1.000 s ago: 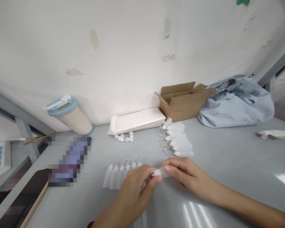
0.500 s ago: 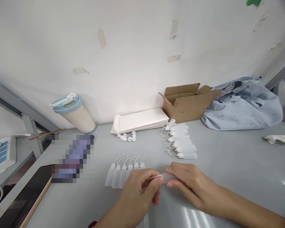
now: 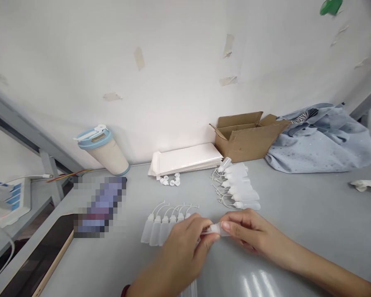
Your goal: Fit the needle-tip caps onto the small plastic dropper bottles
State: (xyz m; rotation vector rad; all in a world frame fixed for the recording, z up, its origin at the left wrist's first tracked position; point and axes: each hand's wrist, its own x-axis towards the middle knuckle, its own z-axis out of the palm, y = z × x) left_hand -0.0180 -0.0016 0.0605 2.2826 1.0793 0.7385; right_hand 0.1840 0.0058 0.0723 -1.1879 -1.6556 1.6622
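Observation:
A small translucent plastic squeeze bottle [image 3: 224, 230] lies sideways between my hands, low over the grey table. My right hand [image 3: 250, 231] is closed round its body. At the neck end, the fingers of my left hand [image 3: 188, 247] pinch the white cap; the cap is partly hidden by them. Just beyond my left hand stands a row of similar bottles [image 3: 156, 229] lying side by side, thin tubes curving from their tops. More such bottles [image 3: 243, 189] are piled behind my right hand, their tubes pointing left.
Loose white caps [image 3: 172, 181] lie before a stack of white padded envelopes [image 3: 188, 159]. An open cardboard box [image 3: 247, 142] and a pale blue cloth bag [image 3: 321, 144] stand along the wall. To the left are a tumbler [image 3: 108, 152], a phone [image 3: 40, 255] and a power strip [image 3: 20, 198].
My right fingers have shifted their grip on the bottle, the thumb now on top. My left hand has turned slightly at the neck. The whole view has shifted a little.

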